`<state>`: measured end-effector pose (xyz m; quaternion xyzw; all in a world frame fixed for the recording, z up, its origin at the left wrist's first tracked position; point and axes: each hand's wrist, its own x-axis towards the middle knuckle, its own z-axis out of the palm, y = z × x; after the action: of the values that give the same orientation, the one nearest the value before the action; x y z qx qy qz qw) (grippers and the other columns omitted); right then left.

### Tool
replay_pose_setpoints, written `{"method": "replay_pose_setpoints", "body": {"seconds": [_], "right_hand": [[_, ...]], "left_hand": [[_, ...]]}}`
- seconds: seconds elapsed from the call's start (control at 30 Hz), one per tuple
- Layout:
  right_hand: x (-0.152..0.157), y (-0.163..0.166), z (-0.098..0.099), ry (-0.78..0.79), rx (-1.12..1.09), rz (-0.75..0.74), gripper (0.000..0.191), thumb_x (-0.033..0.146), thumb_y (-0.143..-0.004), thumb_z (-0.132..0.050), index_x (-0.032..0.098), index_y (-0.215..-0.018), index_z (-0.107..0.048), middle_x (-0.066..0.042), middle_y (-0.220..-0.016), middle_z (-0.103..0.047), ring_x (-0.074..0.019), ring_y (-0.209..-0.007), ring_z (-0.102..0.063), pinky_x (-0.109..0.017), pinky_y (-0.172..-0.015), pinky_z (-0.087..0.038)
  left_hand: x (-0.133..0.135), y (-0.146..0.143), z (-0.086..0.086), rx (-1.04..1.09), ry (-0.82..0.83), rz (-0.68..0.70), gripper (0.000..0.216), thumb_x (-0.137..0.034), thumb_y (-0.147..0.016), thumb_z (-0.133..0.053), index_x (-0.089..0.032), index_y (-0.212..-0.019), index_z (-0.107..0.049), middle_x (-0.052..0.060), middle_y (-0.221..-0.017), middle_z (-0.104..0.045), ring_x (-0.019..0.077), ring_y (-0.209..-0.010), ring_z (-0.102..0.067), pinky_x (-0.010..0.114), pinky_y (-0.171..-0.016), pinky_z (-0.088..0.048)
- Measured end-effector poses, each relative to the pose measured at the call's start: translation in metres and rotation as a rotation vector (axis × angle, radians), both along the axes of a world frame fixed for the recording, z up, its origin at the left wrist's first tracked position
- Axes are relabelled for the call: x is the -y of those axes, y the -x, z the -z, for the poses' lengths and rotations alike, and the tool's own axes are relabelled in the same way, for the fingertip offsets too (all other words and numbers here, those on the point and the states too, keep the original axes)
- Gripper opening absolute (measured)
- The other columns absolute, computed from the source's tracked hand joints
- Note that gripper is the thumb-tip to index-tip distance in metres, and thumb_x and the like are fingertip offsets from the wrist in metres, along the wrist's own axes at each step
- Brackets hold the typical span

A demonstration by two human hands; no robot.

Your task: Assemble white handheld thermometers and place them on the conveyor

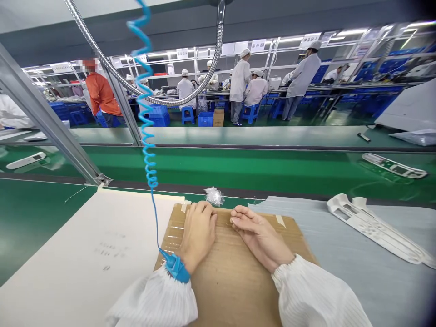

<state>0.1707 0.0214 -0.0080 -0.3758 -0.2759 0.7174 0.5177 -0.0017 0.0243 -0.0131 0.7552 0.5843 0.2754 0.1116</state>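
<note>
Your left hand (pixel 199 231) lies palm down on the cardboard sheet (pixel 235 290), fingers loosely bent near its far edge, with nothing visible in its hold. Your right hand (pixel 260 236) rests on its side across from it, fingers curled and thumb laid along them; whether something small sits inside that curl, you can't tell from this angle. The cardboard lies right in front of you, between both forearms, with a strip of tape (pixel 280 221) at its far right corner. To work well here, let both hands rest lightly so the sheet stays flat, and mind the blue coiled cord (pixel 148 150) running down to your wrist strap (pixel 179 269) (slack is better than a tug).

Just beyond the far edge sits a crumpled clear plastic bag (pixel 214 196); its contents are too unclear to name. White paper (pixel 68 254) lies to the left, and a pale grey sheet (pixel 340 272) to the right, bearing a long white plastic part (pixel 391 240). Past the green belt (pixel 238 165), a blue bin (pixel 205 119) and a brown box (pixel 218 119) stand on the floor, their insides hidden from you.
</note>
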Motion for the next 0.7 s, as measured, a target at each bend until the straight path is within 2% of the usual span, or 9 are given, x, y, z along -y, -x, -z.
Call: {"method": "replay_pose_setpoints", "body": {"seconds": [0.7], "right_hand": [[-0.0006,-0.0018,0.0041,-0.017,-0.009,-0.035,0.027,0.016,-0.067,-0.088,0.022,-0.089,-0.073,0.0,-0.092,-0.065,-0.0121,-0.085,-0.055,-0.024,-0.082,-0.044]], "left_hand": [[-0.0009,0.0005,0.0002,-0.014,0.005,0.013,0.015,-0.016,-0.099,-0.046,-0.018,-0.091,-0.058,0.007,-0.108,-0.062,0.025,-0.098,-0.051,0.043,-0.089,-0.043]]}}
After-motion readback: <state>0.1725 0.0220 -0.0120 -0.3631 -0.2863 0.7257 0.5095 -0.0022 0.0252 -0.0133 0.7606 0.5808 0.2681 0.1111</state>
